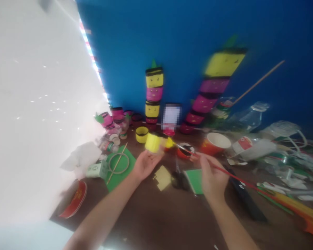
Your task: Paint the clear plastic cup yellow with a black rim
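Observation:
My left hand point(148, 164) is closed around a small yellow cylinder point(153, 143) with a dark upper edge, blurred by motion. Between the fingers of my right hand point(213, 177) is a paintbrush point(224, 170) with a long red handle. Its yellow tip points left, close to the cylinder; I cannot tell whether they touch. Below the brush stands a small red cup point(182, 153) with dark content. Another yellow ring with black rims point(142, 134) rests behind my left hand. Scissors point(179, 178) and a cut piece of cream paper point(162, 178) lie between my hands.
Stacks of yellow and pink painted cylinders point(152, 93) stand by the blue wall, with a phone point(171, 116) beside them. A paper cup point(216, 143), clear plastic bottles point(253, 116) and scraps crowd the right. Green sheets point(195, 180), a ring-shaped band point(119, 163) and a red lid-like piece point(74, 199) lie around.

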`<state>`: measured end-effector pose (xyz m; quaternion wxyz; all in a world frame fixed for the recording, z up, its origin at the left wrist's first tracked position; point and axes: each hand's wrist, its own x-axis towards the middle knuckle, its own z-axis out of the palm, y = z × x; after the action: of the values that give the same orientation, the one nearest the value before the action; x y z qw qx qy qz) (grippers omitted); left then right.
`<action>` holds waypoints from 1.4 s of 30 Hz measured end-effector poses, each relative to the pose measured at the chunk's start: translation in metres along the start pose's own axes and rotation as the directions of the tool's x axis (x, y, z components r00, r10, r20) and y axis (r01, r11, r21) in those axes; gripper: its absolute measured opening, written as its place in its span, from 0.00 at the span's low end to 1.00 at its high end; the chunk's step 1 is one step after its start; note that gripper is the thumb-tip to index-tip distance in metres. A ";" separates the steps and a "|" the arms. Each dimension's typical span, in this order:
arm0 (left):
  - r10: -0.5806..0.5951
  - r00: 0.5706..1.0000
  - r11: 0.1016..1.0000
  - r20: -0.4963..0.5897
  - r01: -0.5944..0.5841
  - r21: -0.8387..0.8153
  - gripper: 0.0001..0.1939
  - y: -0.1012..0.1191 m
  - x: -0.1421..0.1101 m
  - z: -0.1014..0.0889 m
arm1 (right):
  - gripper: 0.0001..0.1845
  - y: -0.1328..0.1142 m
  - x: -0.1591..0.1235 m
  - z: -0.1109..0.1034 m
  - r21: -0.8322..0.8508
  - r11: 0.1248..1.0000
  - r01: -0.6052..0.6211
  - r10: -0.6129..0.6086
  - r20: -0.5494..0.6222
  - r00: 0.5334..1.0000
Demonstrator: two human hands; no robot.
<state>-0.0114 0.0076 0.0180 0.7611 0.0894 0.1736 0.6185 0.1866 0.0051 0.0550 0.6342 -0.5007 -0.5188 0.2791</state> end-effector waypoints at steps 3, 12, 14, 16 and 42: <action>-0.013 1.000 0.999 0.004 0.013 0.036 0.26 -0.002 -0.001 0.001 | 0.09 -0.005 -0.018 -0.011 0.025 0.996 0.085 -0.084 -0.060 0.995; -0.043 0.995 0.984 0.094 0.027 0.173 0.24 -0.005 -0.003 -0.008 | 0.10 -0.024 -0.046 -0.016 -0.098 0.920 0.380 -0.379 0.032 0.925; -0.037 0.994 0.982 0.101 0.018 0.186 0.24 -0.006 -0.004 -0.007 | 0.13 -0.024 -0.049 -0.017 -0.158 0.894 0.420 -0.420 0.038 0.907; -0.036 0.994 0.980 0.107 0.014 0.198 0.25 -0.006 -0.005 -0.005 | 0.14 -0.023 -0.051 -0.018 -0.189 0.886 0.423 -0.422 0.050 0.905; -0.051 0.991 0.967 0.121 0.019 0.253 0.27 -0.006 -0.010 0.003 | 0.11 -0.029 -0.051 -0.014 -0.213 0.891 0.401 -0.381 0.131 0.915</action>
<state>-0.0062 -0.0031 0.0205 0.7640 0.2210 0.2035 0.5710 0.1789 -0.0542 0.0635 0.5907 -0.4452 -0.6649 0.1036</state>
